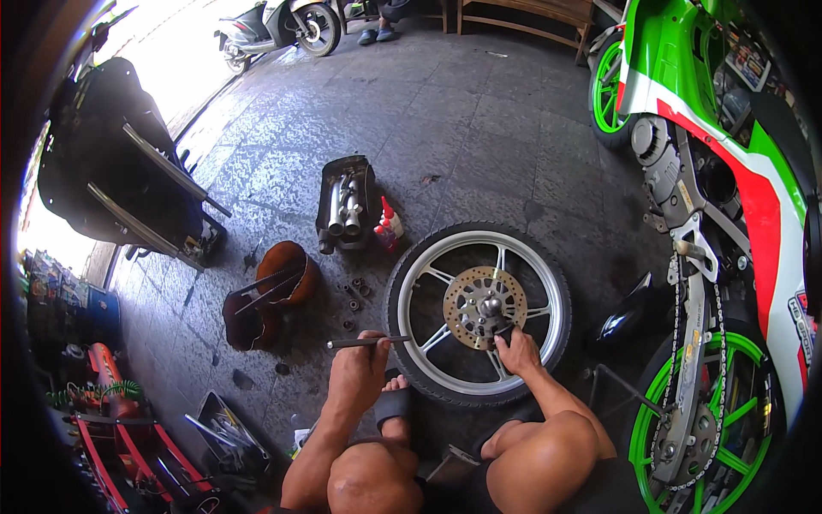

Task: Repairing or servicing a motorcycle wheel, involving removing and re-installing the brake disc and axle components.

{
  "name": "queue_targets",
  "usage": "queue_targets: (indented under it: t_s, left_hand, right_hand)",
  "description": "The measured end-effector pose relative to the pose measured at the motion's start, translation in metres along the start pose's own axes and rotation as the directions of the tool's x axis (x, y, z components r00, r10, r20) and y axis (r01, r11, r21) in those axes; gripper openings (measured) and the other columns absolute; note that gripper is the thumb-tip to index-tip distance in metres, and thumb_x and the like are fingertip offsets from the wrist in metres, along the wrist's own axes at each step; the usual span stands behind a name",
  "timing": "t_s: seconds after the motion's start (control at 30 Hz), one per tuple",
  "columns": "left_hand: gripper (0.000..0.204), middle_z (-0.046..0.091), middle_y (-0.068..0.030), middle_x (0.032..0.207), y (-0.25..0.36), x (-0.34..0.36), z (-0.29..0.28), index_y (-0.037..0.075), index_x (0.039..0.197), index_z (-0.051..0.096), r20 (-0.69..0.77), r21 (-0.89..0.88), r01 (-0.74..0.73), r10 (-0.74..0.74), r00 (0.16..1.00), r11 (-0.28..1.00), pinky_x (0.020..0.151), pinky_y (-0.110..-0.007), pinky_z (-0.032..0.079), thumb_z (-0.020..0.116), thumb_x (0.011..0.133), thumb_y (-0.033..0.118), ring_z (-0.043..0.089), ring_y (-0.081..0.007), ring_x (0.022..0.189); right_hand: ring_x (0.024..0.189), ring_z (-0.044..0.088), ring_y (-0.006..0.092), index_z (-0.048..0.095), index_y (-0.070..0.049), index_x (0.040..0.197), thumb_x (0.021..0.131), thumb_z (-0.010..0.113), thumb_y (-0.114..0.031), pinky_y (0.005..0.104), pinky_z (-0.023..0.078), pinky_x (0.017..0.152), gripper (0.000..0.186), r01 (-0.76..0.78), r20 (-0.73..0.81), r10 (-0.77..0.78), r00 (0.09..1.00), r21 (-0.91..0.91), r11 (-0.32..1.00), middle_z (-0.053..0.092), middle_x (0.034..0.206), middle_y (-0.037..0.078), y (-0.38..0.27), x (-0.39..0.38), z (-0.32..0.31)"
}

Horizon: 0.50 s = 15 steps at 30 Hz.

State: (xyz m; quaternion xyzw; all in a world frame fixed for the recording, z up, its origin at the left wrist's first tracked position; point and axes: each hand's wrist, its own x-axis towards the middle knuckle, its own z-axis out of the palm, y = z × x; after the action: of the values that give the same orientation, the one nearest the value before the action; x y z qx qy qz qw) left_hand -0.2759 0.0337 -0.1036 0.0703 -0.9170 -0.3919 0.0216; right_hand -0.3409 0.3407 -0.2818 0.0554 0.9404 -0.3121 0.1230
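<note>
A motorcycle wheel (561, 300) with silver spokes and a black tyre lies flat on the floor in front of me. Its drilled brake disc (460, 319) faces up. My left hand (364, 364) is closed round a thin dark metal rod (344, 343), held level by the wheel's left edge, its right end just over the tyre. Over the hub, my right hand (520, 353) grips the dark handle of what looks like a hammer (491, 306) with a rounded metal head. The head covers the hub's middle, so whether it touches is unclear.
Beyond the wheel stand a dark tray (325, 193) of metal tubes and small red-capped bottles (390, 224). Loose sockets (353, 295) and an orange-brown container (295, 257) lie left. A partly stripped green, red and white motorcycle (753, 188) is at right, a red stand (128, 454) lower left.
</note>
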Motion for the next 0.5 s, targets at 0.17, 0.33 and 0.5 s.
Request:
queue_targets:
  t_s: [0.17, 0.33, 0.5]
  left_hand:
    - [0.017, 0.062, -0.0192, 0.069, 0.0, 0.001, 0.005, -0.001, 0.1, 0.065, -0.012, -0.018, 0.027, -0.027, 1.0, 0.999, 0.062, -0.04, 0.047, 0.06, 0.096, 0.015, 0.062, -0.0321, 0.063]
    - [0.016, 0.062, -0.0182, 0.069, 0.002, 0.005, 0.005, -0.002, 0.1, 0.065, -0.019, 0.028, -0.034, 0.035, 0.999, 0.999, 0.061, -0.039, 0.047, 0.062, 0.095, 0.012, 0.063, -0.0292, 0.063]
    - [0.016, 0.064, -0.0202, 0.073, 0.003, 0.005, 0.008, 0.0, 0.101, 0.065, -0.009, 0.004, -0.013, 0.013, 1.0, 1.0, 0.063, -0.042, 0.049, 0.063, 0.094, 0.014, 0.064, -0.0344, 0.068]
  right_hand:
    - [0.09, 0.064, 0.0523, 0.059, 0.002, 0.104, 0.089, 0.063, -0.038, 0.0572, 0.051, 0.081, 0.042, 0.076, -0.096, -0.065, 0.993, 0.116, 0.99, 0.067, 0.091, 0.033, -0.001, 0.005, -0.003]
    - [0.09, 0.064, 0.0522, 0.059, 0.003, 0.106, 0.089, 0.063, -0.036, 0.0569, 0.05, 0.081, 0.042, -0.037, -0.019, 0.036, 0.999, -0.012, 0.999, 0.067, 0.094, 0.033, -0.002, 0.012, -0.004]
    - [0.094, 0.064, 0.0517, 0.059, 0.002, 0.106, 0.089, 0.062, -0.037, 0.055, 0.051, 0.085, 0.043, 0.123, -0.108, -0.107, 0.988, 0.155, 0.98, 0.066, 0.096, 0.035, -0.009, 0.02, -0.003]
